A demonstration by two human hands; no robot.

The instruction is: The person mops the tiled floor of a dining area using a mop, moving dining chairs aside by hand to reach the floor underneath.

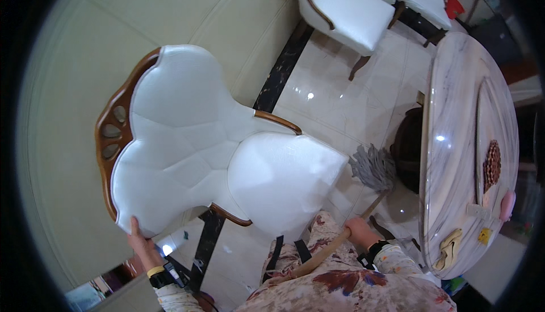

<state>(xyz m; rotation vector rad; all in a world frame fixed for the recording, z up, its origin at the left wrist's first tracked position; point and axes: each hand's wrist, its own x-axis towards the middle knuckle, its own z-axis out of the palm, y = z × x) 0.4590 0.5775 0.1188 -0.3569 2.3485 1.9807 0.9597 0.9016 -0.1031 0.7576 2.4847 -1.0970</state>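
My left hand (pixel 142 244) grips the lower edge of the backrest of a white upholstered chair (pixel 179 133) with a carved brown wooden top rail. My right hand (pixel 362 232) is closed around the wooden handle of a mop (pixel 330 250), which slants across in front of my body. The grey strands of the mop head (pixel 373 168) rest on the tiled floor, between the chair seat and the base of the round table.
A round marble table (pixel 455 141) stands at the right, with a folded cloth (pixel 449 248), a yellow item (pixel 484 235) and a brown beaded mat (pixel 492 166) on it. More white chairs (pixel 349 9) stand along the wall at the top. A dark floor border (pixel 283 69) runs beside the wall.
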